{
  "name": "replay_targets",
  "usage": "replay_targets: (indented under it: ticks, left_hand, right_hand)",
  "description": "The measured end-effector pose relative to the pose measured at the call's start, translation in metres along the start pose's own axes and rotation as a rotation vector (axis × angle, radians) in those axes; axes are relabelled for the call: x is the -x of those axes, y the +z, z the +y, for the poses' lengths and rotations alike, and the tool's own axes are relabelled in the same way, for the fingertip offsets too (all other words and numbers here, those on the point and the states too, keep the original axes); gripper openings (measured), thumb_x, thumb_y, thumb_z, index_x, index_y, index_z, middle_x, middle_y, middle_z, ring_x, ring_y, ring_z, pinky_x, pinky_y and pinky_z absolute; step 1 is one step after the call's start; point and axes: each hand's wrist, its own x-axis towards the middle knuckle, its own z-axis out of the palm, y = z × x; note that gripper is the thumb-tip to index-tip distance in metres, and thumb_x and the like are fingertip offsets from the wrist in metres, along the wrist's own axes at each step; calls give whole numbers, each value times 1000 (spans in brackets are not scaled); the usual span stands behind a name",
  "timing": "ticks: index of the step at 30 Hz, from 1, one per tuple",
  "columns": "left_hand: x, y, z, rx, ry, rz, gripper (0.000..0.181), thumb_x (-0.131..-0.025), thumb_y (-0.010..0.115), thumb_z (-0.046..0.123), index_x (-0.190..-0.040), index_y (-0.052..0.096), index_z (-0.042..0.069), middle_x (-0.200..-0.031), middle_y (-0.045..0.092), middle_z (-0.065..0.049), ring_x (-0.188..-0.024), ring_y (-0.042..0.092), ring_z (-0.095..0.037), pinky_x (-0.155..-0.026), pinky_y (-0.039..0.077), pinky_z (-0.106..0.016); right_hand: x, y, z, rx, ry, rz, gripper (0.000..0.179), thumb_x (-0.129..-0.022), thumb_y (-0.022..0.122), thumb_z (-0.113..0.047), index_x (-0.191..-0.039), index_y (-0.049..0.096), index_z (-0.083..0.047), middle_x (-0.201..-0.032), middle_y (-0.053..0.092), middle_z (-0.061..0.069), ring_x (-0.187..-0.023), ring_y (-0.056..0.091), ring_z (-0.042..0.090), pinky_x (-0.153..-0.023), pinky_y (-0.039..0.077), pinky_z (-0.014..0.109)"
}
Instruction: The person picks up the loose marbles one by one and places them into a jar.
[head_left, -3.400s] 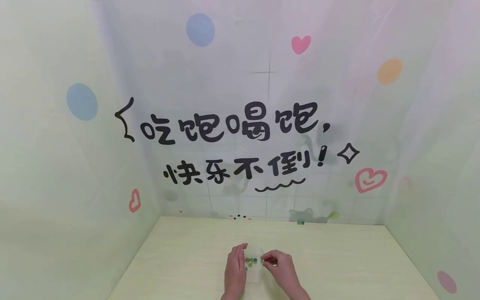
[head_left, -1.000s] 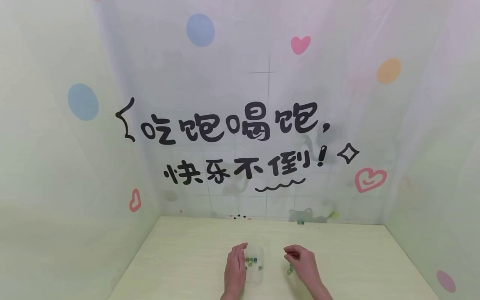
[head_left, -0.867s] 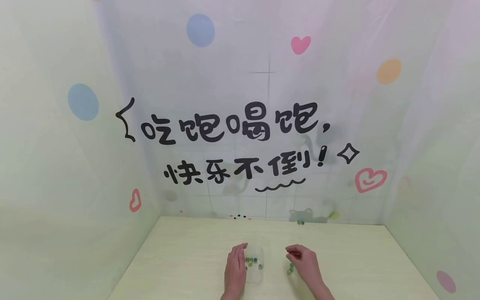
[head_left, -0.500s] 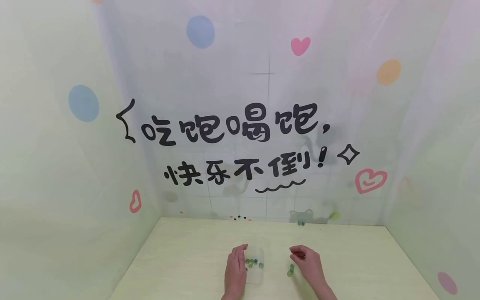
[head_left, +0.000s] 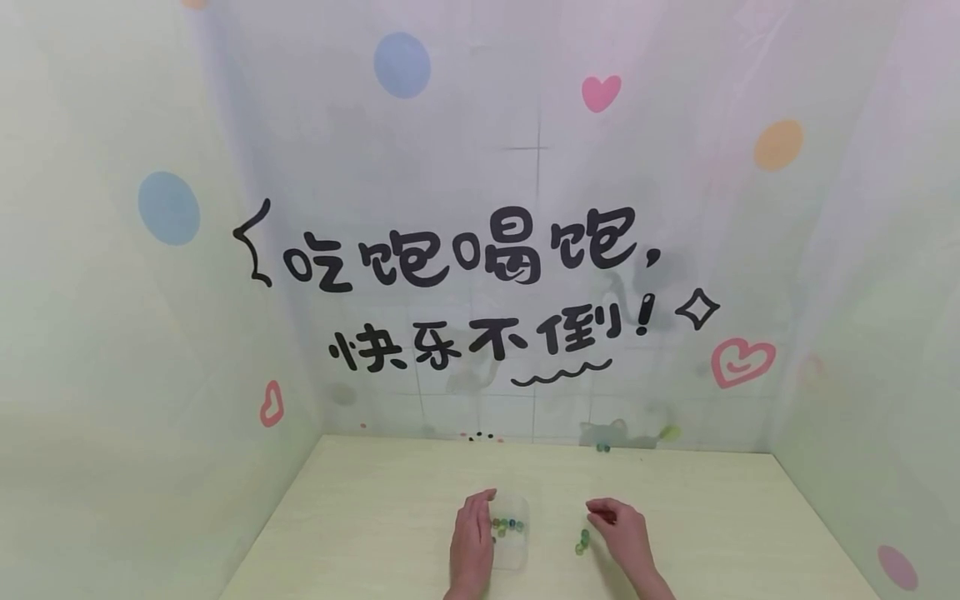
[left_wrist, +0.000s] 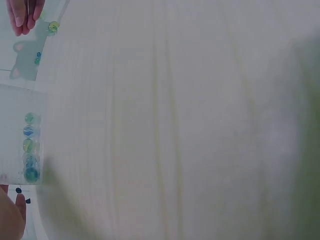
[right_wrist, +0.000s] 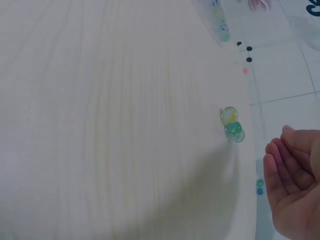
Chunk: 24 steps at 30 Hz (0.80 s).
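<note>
In the head view, my left hand (head_left: 472, 542) rests along the left side of a clear plastic box (head_left: 513, 557), its fingers mostly straight. Several glass marbles (head_left: 512, 524) lie inside; the left wrist view shows a row of green and blue marbles (left_wrist: 29, 146) through the box wall. My right hand (head_left: 621, 533) hovers to the right of the box. Its fingers are loosely bent, and the right wrist view shows nothing held in that hand (right_wrist: 295, 182). Just left of it, a small cluster of green and yellowish marbles (head_left: 582, 542) sits on the table.
Two more marbles (head_left: 603, 448) lie at the table's back edge, against the printed backdrop (head_left: 465, 183). Fabric walls stand at the left (head_left: 150, 333) and right (head_left: 862, 333) of the pale wooden table (head_left: 375, 500).
My right hand, pinching a marble at the box's right edge earlier, has moved right, past the loose cluster. One more marble is in the box, where it has rolled towards the others. The left hand stays put.
</note>
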Motion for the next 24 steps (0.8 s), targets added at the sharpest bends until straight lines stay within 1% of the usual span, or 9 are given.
replay_targets:
  ticks: [3, 6, 9, 14, 19, 22, 24]
  left_hand:
    - [0, 0, -1, 3, 13, 7, 41, -110, 28, 35, -126, 62, 19, -122, 64, 5, -111, 58, -16, -93, 52, -37]
    - [0, 0, -2, -4, 34, 21, 40, -110, 28, 35, -125, 62, 19, -121, 65, 5, -110, 58, -16, -92, 52, -37]
    - [1, 0, -3, -9, 39, 28, 40, -110, 28, 34, -125, 62, 19, -120, 65, 5, -109, 59, -16, -91, 53, -37]
    - [1, 1, -3, -3, 34, 25, 40, -110, 29, 35, -125, 62, 19, -120, 65, 5, -109, 59, -16, -92, 53, -37]
    - [0, 2, -3, -6, 39, 19, 41, -110, 28, 36, -125, 62, 19, -120, 65, 6, -109, 58, -15, -91, 52, -36]
    - [-1, 2, -4, -2, 34, 15, 39, -110, 29, 34, -125, 62, 19, -120, 65, 5, -111, 59, -16, -93, 52, -37]
    - [-1, 1, -4, -2, 30, 16, 38, -110, 30, 33, -125, 62, 19, -120, 65, 5, -112, 59, -17, -94, 52, -39]
  right_hand:
    - [-1, 2, 5, 0, 15, -5, 16, -86, 71, 0, -102, 73, 0, -96, 76, 13, -83, 68, 15, -69, 54, 20]
    - [-2, 5, 9, 0, 28, -12, 17, -86, 72, -1, -102, 72, 1, -95, 75, 14, -83, 68, 17, -72, 57, 26]
    - [-3, 8, 12, 6, 53, -23, 16, -86, 71, -1, -102, 73, 1, -95, 75, 15, -83, 68, 18, -75, 58, 33]
    - [-3, 12, 16, 29, 78, -29, 13, -88, 70, -2, -100, 74, 1, -97, 76, 16, -83, 68, 18, -74, 57, 33]
    - [-3, 13, 22, 45, 64, -35, 12, -87, 70, -2, -98, 76, -1, -99, 76, 16, -87, 69, 21, -78, 57, 37]
    - [-3, 13, 26, 52, 31, -46, 14, -86, 70, 0, -97, 77, -3, -100, 77, 14, -92, 70, 25, -80, 57, 39]
    - [-4, 13, 29, 61, 0, -60, 15, -85, 71, 1, -97, 77, -4, -99, 77, 13, -94, 71, 27, -80, 58, 39]
